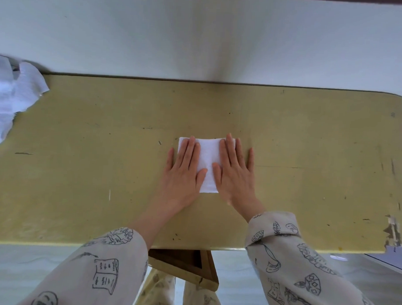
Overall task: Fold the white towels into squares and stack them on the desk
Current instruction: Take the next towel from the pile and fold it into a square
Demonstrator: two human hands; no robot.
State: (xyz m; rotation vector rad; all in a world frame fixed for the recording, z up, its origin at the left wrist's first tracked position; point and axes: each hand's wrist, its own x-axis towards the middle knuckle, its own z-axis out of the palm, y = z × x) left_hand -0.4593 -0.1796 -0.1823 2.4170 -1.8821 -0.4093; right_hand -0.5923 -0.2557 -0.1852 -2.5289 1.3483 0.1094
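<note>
I am pressing both palms flat on the folded towel [208, 161], left hand [183, 172] and right hand [234, 174] with fingers straight, gripping nothing. It is lying under my fingers, mid-desk [103, 171]. Unfolded towels [10, 95] are heaped far off my left fingers. Risk: lifting unevenly lets the layers spring open, skewing the square.

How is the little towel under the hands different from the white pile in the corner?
The folded towel is a neat flat square; the pile of towels is loose and rumpled. The folded towel lies mid-desk with the left hand and right hand pressing flat on it; nothing touches the pile, which hangs over the desk's far left corner. Both are white.
</note>
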